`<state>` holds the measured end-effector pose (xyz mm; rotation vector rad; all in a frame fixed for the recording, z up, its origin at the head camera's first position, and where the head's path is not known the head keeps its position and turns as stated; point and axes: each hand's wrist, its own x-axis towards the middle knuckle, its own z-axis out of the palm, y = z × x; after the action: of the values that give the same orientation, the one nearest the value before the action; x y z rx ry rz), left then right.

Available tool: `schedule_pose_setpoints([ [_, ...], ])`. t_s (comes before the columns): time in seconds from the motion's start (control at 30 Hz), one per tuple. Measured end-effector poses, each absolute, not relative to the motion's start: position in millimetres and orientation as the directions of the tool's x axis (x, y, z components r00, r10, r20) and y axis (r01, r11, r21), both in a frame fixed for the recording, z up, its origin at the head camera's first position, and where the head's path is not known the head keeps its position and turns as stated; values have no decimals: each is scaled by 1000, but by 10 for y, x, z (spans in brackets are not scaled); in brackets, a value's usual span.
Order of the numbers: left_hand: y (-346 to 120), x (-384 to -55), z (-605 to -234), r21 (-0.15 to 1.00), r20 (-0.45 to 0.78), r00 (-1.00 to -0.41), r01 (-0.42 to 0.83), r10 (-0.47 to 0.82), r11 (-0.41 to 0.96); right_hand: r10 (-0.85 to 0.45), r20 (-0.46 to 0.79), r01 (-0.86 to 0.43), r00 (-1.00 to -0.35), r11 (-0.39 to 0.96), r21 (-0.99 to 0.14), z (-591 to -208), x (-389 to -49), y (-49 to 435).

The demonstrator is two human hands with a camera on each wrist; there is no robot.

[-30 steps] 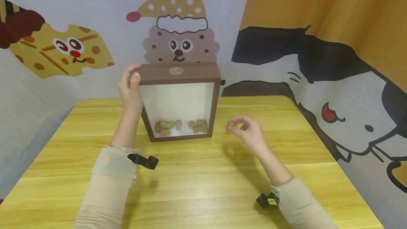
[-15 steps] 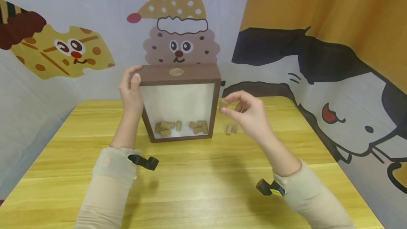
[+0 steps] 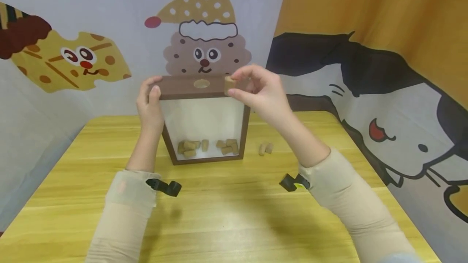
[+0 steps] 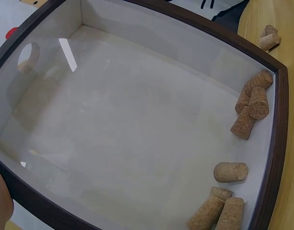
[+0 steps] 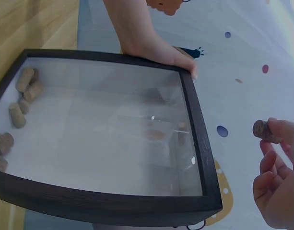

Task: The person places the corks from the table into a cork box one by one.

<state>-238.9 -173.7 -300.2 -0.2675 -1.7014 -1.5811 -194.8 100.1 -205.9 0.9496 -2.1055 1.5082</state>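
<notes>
A brown shadow box (image 3: 168, 133) with a clear front stands upright on the table, a round hole (image 3: 202, 84) in its top. My left hand (image 3: 150, 106) grips its upper left corner, thumb in front and fingers over the top. Between thumb and fingertips my right hand (image 3: 265, 92) pinches a cork (image 3: 229, 85), in front of the right part of the box's top and to the right of the hole. In the right wrist view this cork (image 5: 263, 130) shows apart from the frame. Several corks (image 4: 231, 172) lie inside along the box's bottom, in two groups with one between.
Two loose corks (image 3: 265, 148) lie on the wooden table (image 3: 219, 214) to the right of the box. Behind the table hangs a cloth (image 3: 120, 7) printed with cartoon figures. Each wrist carries a small black camera (image 3: 172, 188).
My right hand has lifted a cork from the table right of the box and carried it up and left to the box's top. The left hand keeps its place on the corner.
</notes>
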Motion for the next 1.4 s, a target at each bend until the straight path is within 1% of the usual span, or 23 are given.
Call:
schedule_pose_setpoints([
  [0.13, -1748, -2391, -3006, 755, 650, -673, 623, -353, 203, -335, 628, -704, -703, 196, -683, -1949, -2088, 844],
  [0.37, -1742, -2381, -2995, 770, 634, -691, 604, -346, 204, -359, 541, -638, -760, 257, -726, -1897, -2299, 677],
  [0.43, -1733, -2375, -2992, 770, 635, -694, 604, -340, 204, -360, 531, -631, -767, 270, -727, -1903, -2353, 651],
  [0.6, -1719, -2367, -2989, 768, 638, -693, 604, -335, 211, -398, 524, -642, -753, 267, -719, -1911, -2499, 556],
  [0.73, -1723, -2370, -2983, 779, 624, -703, 590, -342, 210, -429, 492, -634, -758, 305, -710, -1900, -2578, 473],
  [0.83, -1731, -2370, -2981, 785, 617, -707, 584, -346, 206, -428, 455, -606, -781, 342, -718, -1912, -2604, 436],
  [1.17, -1731, -2368, -2977, 783, 620, -705, 586, -344, 211, -437, 440, -604, -784, 379, -701, -1951, -2622, 433],
  [1.27, -1729, -2370, -2979, 779, 624, -701, 591, -345, 210, -435, 441, -604, -785, 380, -701, -1951, -2606, 443],
  [1.4, -1732, -2372, -2987, 770, 635, -693, 605, -342, 205, -418, 472, -616, -776, 344, -708, -1976, -2553, 470],
])
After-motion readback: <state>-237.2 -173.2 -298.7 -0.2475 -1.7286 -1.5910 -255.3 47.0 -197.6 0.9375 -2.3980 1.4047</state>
